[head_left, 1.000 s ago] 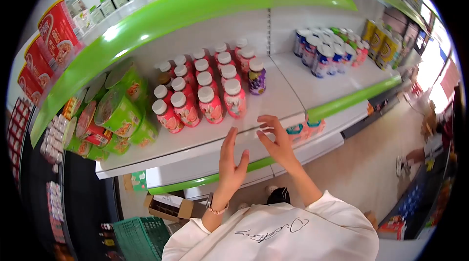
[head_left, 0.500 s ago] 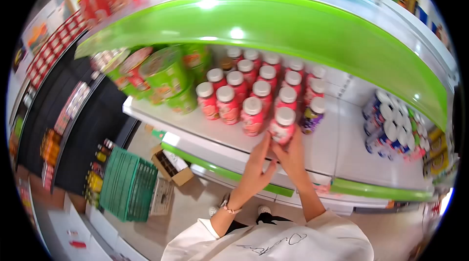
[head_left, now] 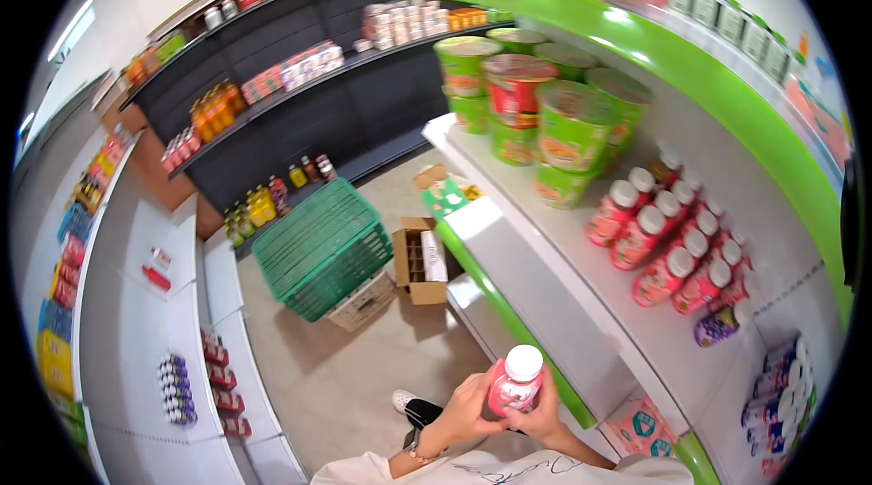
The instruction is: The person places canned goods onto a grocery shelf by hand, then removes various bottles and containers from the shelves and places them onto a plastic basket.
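Note:
A pink bottle with a white cap (head_left: 516, 391) is upright between my two hands, in front of my body. My left hand (head_left: 468, 410) wraps its left side, and my right hand (head_left: 546, 414) grips its right side with the thumb across the lower front. Rows of similar pink bottles (head_left: 659, 278) stand on the white shelf (head_left: 572, 258) to the right, apart from my hands. A purple-labelled bottle (head_left: 717, 327) is at the near end of these rows.
Green instant-noodle tubs (head_left: 570, 126) are stacked farther along the shelf. On the floor stand a green crate (head_left: 322, 249) and an open cardboard box (head_left: 420, 290). Dark shelves (head_left: 300, 113) hold goods at the back; white shelving (head_left: 127, 303) runs along the left.
The pink bottle has left the shelf's front edge and is now held close to my body. My view has swung left, bringing the aisle and back shelves into sight.

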Tool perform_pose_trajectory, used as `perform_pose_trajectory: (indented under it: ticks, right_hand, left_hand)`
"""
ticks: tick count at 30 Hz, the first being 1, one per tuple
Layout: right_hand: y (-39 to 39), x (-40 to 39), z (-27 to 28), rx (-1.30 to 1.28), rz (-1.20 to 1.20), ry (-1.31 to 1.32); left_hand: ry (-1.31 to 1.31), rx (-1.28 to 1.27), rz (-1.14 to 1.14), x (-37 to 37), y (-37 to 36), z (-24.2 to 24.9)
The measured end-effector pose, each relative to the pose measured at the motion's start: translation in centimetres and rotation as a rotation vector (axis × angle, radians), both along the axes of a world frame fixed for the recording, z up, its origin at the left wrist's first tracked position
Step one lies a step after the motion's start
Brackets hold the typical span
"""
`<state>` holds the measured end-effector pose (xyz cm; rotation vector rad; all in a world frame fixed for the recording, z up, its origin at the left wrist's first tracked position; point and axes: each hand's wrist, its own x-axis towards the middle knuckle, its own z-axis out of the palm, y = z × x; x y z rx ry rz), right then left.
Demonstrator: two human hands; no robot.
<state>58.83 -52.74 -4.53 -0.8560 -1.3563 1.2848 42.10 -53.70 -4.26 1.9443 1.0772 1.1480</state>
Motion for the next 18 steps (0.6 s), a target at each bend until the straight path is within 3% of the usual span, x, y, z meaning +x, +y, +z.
perform_pose_trajectory:
  ticks: [2,5,11,18]
  right_hand:
    - [0.0,-2.7,-2.4,-0.071,0.094,0.011]
    - [1.3,-7.2,-1.6,-0.046,0.258,-0.105]
    - [6.8,-18.9,-0.1,0.158,0.502,-0.189]
    - [7.8,-35.6,2.1,0.242,0.632,-0.046]
  left_hand:
    - [0.078,-0.013,0.042,-3.9,-1.0,-1.1]
    - [0.108,-0.069,0.128,-8.7,-2.0,-1.9]
    - [0.105,-0.109,0.4,-18.4,-1.9,-0.7]
    - [0.167,0.114,0.583,-33.3,-2.1,1.5]
